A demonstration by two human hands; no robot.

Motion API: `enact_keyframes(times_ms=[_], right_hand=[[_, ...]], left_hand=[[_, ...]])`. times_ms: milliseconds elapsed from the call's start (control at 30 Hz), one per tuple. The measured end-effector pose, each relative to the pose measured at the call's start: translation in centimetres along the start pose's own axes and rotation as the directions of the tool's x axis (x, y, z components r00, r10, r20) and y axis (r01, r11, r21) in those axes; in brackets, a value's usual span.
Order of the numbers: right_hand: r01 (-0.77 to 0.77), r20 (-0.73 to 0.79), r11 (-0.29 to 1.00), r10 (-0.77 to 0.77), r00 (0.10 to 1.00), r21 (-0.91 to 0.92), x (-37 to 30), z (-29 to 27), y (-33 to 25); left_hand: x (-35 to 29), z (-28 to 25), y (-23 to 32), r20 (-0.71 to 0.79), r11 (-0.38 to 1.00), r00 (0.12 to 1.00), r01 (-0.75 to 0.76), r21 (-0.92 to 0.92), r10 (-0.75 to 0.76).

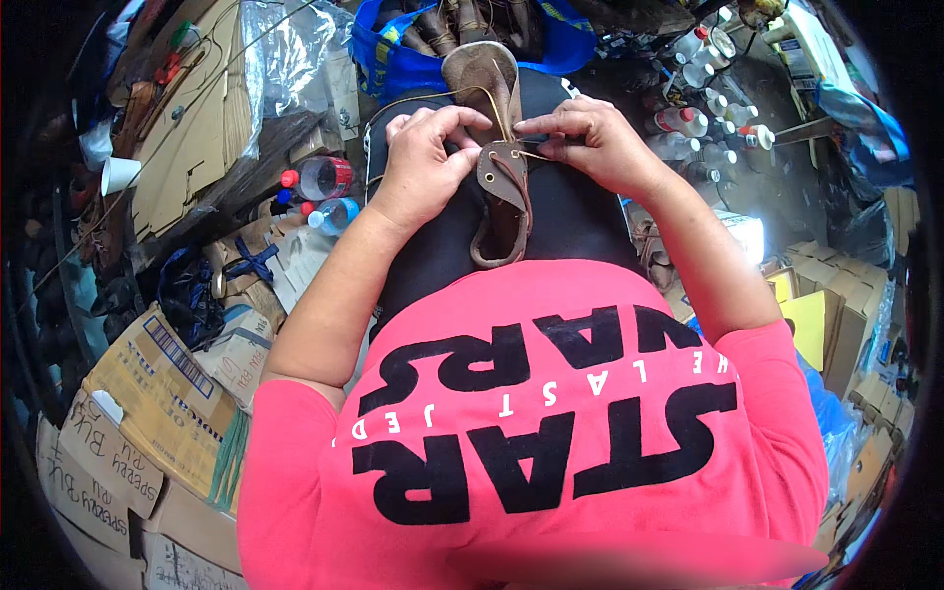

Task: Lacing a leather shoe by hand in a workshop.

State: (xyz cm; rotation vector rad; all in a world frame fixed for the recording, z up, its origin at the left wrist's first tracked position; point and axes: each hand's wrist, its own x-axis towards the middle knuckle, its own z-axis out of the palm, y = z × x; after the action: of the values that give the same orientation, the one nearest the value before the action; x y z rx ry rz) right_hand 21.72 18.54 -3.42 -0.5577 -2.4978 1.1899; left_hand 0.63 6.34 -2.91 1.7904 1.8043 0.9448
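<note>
A brown leather shoe upper point(503, 202) with metal eyelets lies across my lap, its opening toward me. A thin tan leather lace point(495, 105) runs through it by the eyelets and loops away to the left. At the left edge of the upper, my left hand point(430, 162) has its thumb and forefinger closed against the leather. My right hand point(595, 143) pinches the lace close to the right-hand eyelet. The exact grip of my left fingertips is partly hidden. A lighter, suede-like brown piece point(477, 74) stands up beyond the eyelets.
A blue bag point(398, 67) with brown items sits beyond my knees. Plastic bottles point(324, 178) lie at the left, and several more bottles point(680, 122) stand at the right. Flattened cardboard point(197, 128) and cardboard boxes point(162, 383) crowd the left side; further boxes point(846, 280) stand right.
</note>
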Motion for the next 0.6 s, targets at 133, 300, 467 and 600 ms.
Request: enact_keyframes(times_ms=[133, 300, 467, 600], right_hand=[[-0.039, -0.049, 0.999, 0.041, 0.998, 0.036, 0.0, 0.5, -0.6], [-0.053, -0.146, 0.998, 0.056, 0.988, 0.024, 0.1, 1.5, -0.7], [-0.205, -0.006, 0.937, 0.215, 0.977, 0.281, 0.9, 0.9, -0.7], [0.013, 0.001, 0.991, -0.013, 1.000, -0.133, 1.6, 0.1, -0.3]], left_hand=[[0.0, 1.1, 0.1, -0.034, 0.996, 0.999, 0.015, 0.084, -0.012], [0.1, 1.4, 0.7, -0.026, 0.996, 0.997, 0.070, 0.062, -0.069], [1.0, 1.3, 0.9, 0.006, 0.995, 0.997, 0.082, -0.063, -0.081], [1.5, 0.7, 0.7, -0.008, 0.996, 0.997, -0.079, 0.038, 0.079]])
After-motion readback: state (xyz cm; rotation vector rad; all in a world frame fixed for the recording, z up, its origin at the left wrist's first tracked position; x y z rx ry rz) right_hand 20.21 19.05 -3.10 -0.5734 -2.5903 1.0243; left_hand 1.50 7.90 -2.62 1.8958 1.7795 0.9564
